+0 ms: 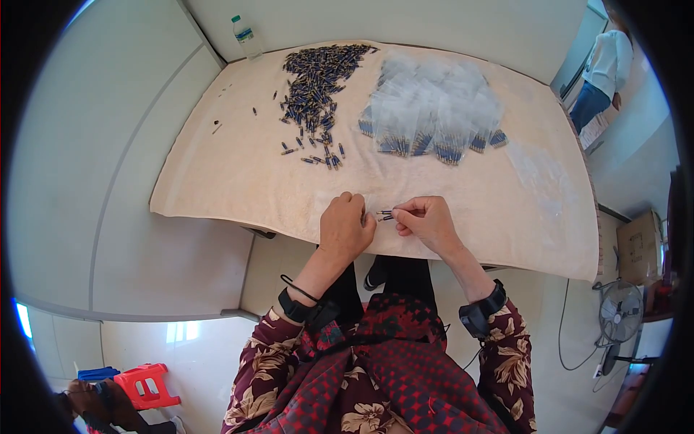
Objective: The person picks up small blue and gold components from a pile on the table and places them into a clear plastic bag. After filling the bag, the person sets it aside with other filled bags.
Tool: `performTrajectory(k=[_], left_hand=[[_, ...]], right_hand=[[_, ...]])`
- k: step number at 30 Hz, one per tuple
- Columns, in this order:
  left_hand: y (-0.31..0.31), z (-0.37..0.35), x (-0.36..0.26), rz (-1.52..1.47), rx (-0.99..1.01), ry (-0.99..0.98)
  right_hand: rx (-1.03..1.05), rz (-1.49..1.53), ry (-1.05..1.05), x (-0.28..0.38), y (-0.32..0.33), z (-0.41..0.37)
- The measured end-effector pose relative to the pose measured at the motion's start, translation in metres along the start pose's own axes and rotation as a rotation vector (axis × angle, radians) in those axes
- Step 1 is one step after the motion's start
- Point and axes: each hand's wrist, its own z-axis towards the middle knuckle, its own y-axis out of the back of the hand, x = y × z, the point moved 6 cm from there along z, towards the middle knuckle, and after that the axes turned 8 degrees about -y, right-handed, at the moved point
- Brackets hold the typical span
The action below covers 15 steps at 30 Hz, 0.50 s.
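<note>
Near the front edge of the cloth-covered table (238, 173), my right hand (428, 221) pinches a few small dark blue pieces with brass-coloured ends (386, 215). Just left of it my left hand (347, 226) is curled with its fingers closed, beside a clear plastic bag (324, 202); what the fingers hold is hidden. Beyond my hands lies a large pile of the same dark blue pieces (314, 79), with loose ones trailing toward me. To its right, many clear bags (437, 98) overlap, with dark blue pieces at their near ends.
A plastic bottle (246, 37) stands at the back left. More clear plastic (536, 177) lies on the right. A person (606, 69) stands beyond the table at the back right. On the floor are a fan (620, 311), a cardboard box (639, 247) and a red stool (147, 386).
</note>
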Motion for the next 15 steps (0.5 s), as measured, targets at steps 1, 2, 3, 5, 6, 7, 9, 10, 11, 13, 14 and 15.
performTrajectory(k=[1, 2, 3, 5, 6, 7, 9, 10, 11, 13, 14, 15], left_hand=[[0.000, 0.000, 0.002, 0.001, 0.002, -0.003], [0.001, 0.001, 0.005, -0.034, 0.000, 0.010], [0.002, 0.001, 0.005, -0.068, -0.001, 0.027], [0.005, 0.002, 0.008, -0.105, 0.003, 0.036], [0.005, 0.002, 0.010, -0.150, 0.023, 0.070], [0.005, 0.003, 0.012, -0.196, 0.043, 0.104], [0.004, 0.003, 0.015, -0.242, 0.073, 0.131], [0.003, 0.002, 0.018, -0.268, 0.079, 0.147], [0.002, 0.000, 0.020, -0.294, 0.086, 0.163], [0.000, -0.002, 0.024, -0.318, 0.102, 0.174], [0.001, -0.003, 0.025, -0.338, 0.090, 0.162], [0.001, -0.004, 0.026, -0.358, 0.079, 0.151]], right_hand=[[0.011, -0.001, -0.012, 0.001, -0.001, 0.001], [0.021, -0.001, -0.024, 0.001, -0.003, 0.003], [0.034, -0.002, -0.037, 0.003, -0.003, 0.003], [0.033, 0.002, -0.028, 0.004, -0.006, 0.008], [0.033, 0.003, -0.019, 0.004, -0.008, 0.010], [0.032, 0.004, -0.011, 0.005, -0.010, 0.012], [0.007, -0.009, 0.009, 0.009, -0.015, 0.014], [-0.012, -0.028, 0.029, 0.012, -0.017, 0.015], [-0.032, -0.047, 0.049, 0.013, -0.019, 0.015], [-0.068, -0.073, 0.101, 0.012, -0.024, 0.017], [-0.097, -0.108, 0.155, 0.012, -0.026, 0.018], [-0.127, -0.143, 0.209, 0.012, -0.027, 0.018]])
